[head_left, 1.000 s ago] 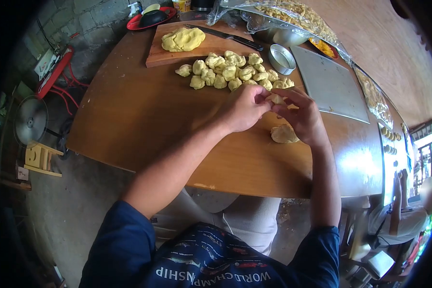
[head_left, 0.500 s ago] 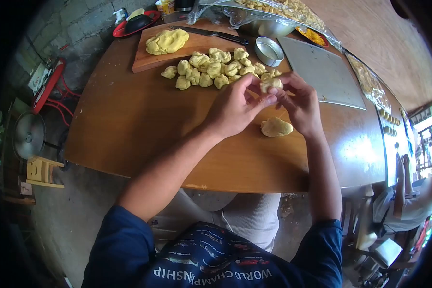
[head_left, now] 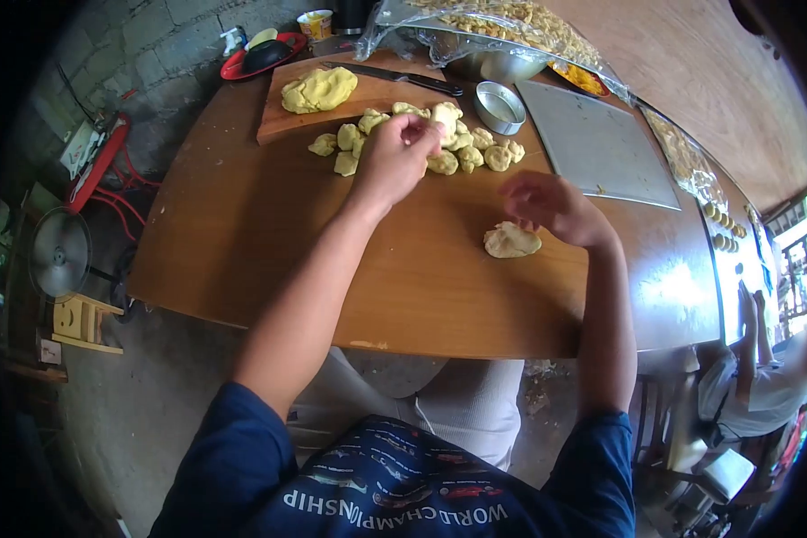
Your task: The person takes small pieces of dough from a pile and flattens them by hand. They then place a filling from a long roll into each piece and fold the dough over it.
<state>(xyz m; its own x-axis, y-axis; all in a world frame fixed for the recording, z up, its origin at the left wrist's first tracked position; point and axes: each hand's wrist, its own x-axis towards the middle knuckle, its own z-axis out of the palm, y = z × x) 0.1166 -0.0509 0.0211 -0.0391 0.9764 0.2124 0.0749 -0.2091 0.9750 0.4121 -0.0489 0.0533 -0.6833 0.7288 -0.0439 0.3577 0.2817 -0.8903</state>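
Observation:
My left hand (head_left: 392, 163) reaches over the dough pile, thumb and fingers pinched on a pale yellow dough piece (head_left: 445, 116). Behind and below it, several rough dough lumps (head_left: 498, 158) lie bunched on the wooden table (head_left: 332, 260); my hand hides part of them. My right hand (head_left: 554, 208), slightly blurred, hovers at the upper right of a flattened dough piece (head_left: 511, 240). Its fingers are loosely bent and apart, fingertips close above the dough's edge, holding nothing.
A cutting board (head_left: 282, 123) bears a large dough mass (head_left: 319, 91) and a knife (head_left: 408, 78). Right of them are a round metal tin (head_left: 499, 108) and a flat metal tray (head_left: 601, 143). Another person (head_left: 758, 386) sits at the far right.
My hands, together around a dough piece before, have separated. The left has carried the piece left and up over the pile; the right has dropped toward the flattened dough.

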